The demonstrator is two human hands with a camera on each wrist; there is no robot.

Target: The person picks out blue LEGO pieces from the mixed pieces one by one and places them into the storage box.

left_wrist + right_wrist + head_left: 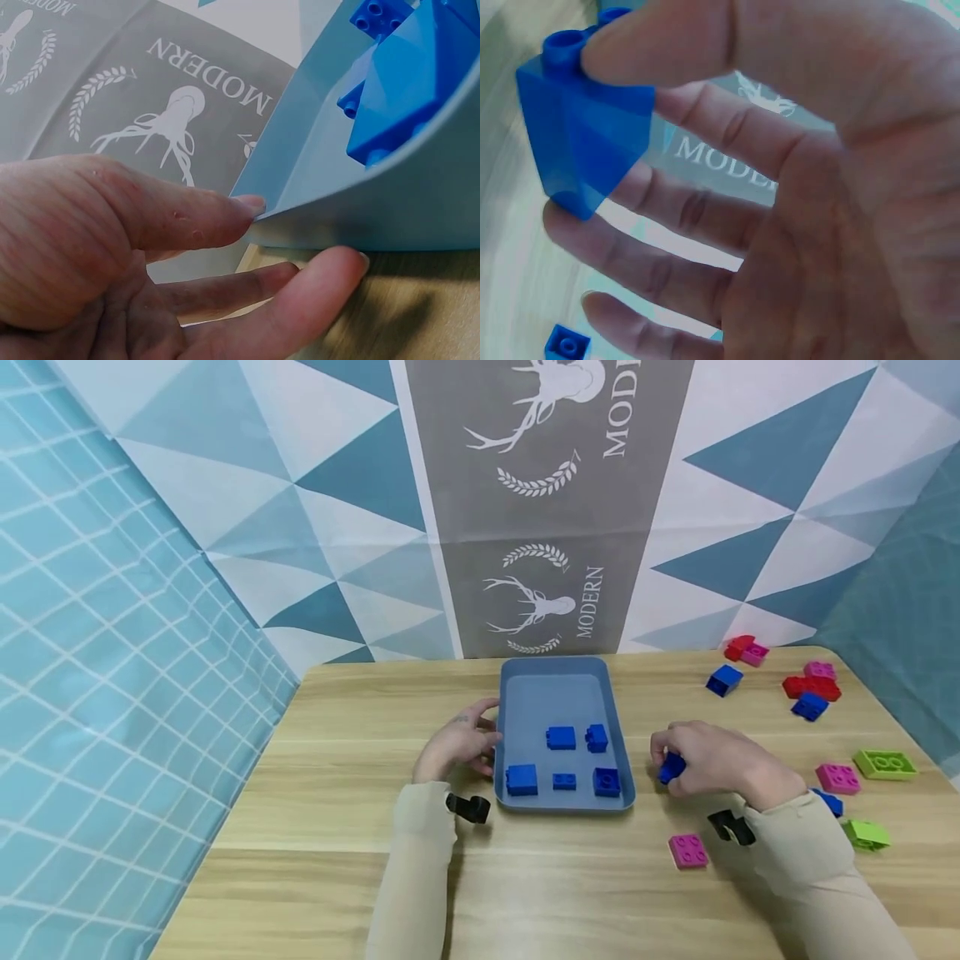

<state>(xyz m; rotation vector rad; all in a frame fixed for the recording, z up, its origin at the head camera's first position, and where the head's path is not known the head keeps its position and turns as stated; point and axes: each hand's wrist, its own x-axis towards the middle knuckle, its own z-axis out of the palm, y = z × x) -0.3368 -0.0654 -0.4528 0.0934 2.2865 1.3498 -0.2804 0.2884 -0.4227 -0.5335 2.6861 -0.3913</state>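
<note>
My right hand pinches a blue toy brick between thumb and fingers, to the right of the tray and above the wooden table. In the right wrist view the thumb presses by the brick's studs and fingertips support its other end. The grey-blue tray lies at mid-table with several blue bricks in its near half, among them a larger brick and a small one. At the tray's left side is my left hand. Its thumb touches the rim in the left wrist view, fingers extended beside the outer wall.
A pink brick lies in front of the right hand. On the right side are more bricks: blue, red, pink and green. A patterned cloth hangs behind the table.
</note>
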